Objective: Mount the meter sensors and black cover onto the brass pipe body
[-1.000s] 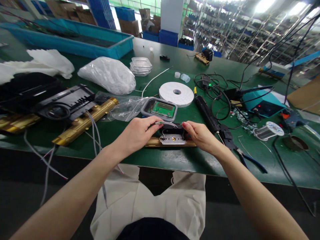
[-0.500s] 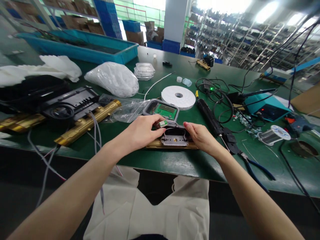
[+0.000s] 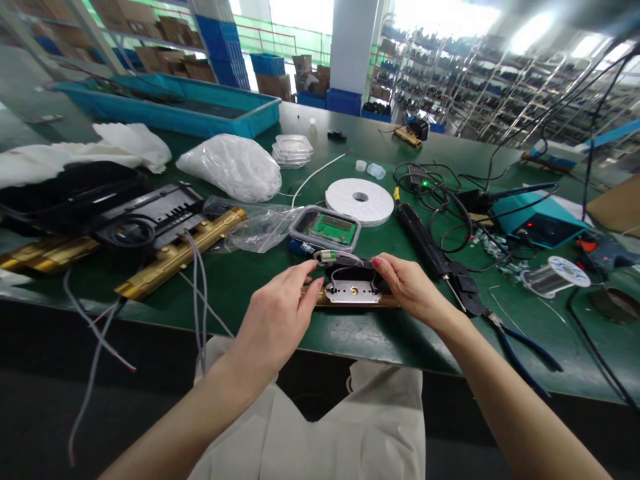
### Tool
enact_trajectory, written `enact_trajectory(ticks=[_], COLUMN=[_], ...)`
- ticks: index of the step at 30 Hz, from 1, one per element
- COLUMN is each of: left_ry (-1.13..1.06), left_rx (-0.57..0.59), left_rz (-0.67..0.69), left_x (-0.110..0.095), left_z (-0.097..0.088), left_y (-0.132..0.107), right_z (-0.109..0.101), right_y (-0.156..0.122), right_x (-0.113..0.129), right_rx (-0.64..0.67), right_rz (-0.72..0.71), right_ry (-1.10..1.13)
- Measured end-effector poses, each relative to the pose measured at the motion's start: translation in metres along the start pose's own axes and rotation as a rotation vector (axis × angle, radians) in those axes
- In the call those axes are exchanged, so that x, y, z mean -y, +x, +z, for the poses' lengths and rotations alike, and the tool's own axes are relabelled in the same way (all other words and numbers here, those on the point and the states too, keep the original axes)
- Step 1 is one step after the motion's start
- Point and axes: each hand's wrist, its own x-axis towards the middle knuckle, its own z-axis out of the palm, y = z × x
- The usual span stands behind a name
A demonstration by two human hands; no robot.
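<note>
In front of me at the bench edge lies a brass-coloured bar [image 3: 345, 301] with a silver metal plate [image 3: 354, 291] on it and a black part behind the plate. My right hand [image 3: 413, 283] grips the right end of this assembly, thumb on top. At its left end is my left hand [image 3: 283, 310], thumb and forefinger apart, with nothing visible between them. Close to the left fingertips, a small green circuit board [image 3: 328, 256] hangs on thin wires above the assembly. Just behind sits a clear-lidded case [image 3: 325, 228] showing a larger green board.
A white tape roll [image 3: 359, 200], plastic bag [image 3: 233, 167] and teal tray [image 3: 170, 107] stand farther back. To the right are a black electric screwdriver [image 3: 423, 240], pliers [image 3: 520, 347] and a solder wire spool [image 3: 556, 277]. Brass bars with grey cables [image 3: 180, 257] lie left.
My left hand has drawn back toward me and left, releasing the small green board, which now rests on its wires near the case. My right hand keeps its hold on the assembly.
</note>
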Motion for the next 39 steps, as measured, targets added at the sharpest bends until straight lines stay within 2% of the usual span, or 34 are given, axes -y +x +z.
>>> enact_trajectory(ticks=[6,9,14,21,26,33,39], left_ry=[-0.007,0.038,-0.019,-0.030,0.047,0.089,0.060], left_rx=[0.086,0.064,0.006,0.033,0.038,0.036,0.066], left_rz=[0.057,0.107,0.181,0.251,0.316,0.322,0.356], left_x=[0.000,0.003,0.008,0.006,0.006,0.004,0.005], left_z=[0.001,0.000,0.005,0.010,0.009,0.009,0.009], left_y=[0.012,0.016,0.021,0.021,0.024,0.023,0.022], right_z=[-0.003,-0.004,-0.003,-0.006,-0.004,0.015,0.017], right_y=[-0.002,-0.003,-0.005,-0.006,-0.009,-0.010,-0.007], right_x=[0.007,0.008,0.008,0.005,0.010,0.024,0.031], right_rx=[0.021,0.023,-0.014,-0.018,-0.025,-0.233,-0.221], right_rz=[0.005,-0.001,-0.015,-0.042,-0.064,-0.291,-0.326], right_ry=[-0.078,-0.106,-0.046,-0.072,-0.235,-0.508,-0.662])
